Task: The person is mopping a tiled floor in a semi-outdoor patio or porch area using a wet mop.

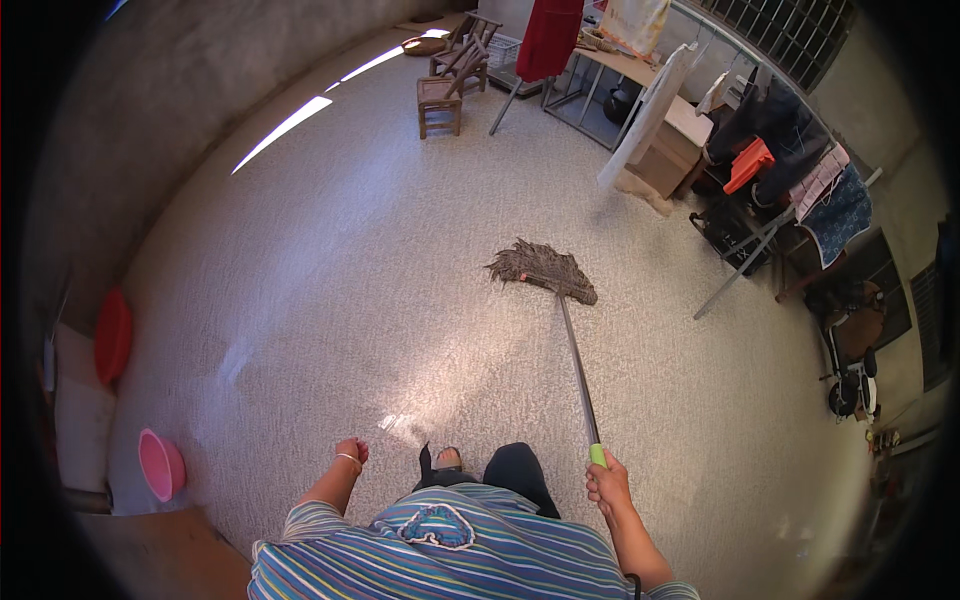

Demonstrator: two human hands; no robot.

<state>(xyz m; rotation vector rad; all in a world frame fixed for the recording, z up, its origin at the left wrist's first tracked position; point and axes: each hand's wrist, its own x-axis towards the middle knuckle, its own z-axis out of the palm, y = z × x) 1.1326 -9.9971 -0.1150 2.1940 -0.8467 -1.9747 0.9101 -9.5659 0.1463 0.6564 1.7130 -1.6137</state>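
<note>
Green grip (598,455) clasped in our right hand (611,486), we hold the mop (579,370), its grey head (550,268) on the floor (350,280) well beyond those fingers; our left hand (355,452) hangs apart, fingers curled inward.

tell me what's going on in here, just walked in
A person holds a mop one-handed, the right hand's grip closed around the handle next to its green part. The mop's strands lie spread on the floor out in front. The left hand's grip is off the mop, out to the person's left. A pink basin is farther left, and clothes hang at the upper right.
</note>
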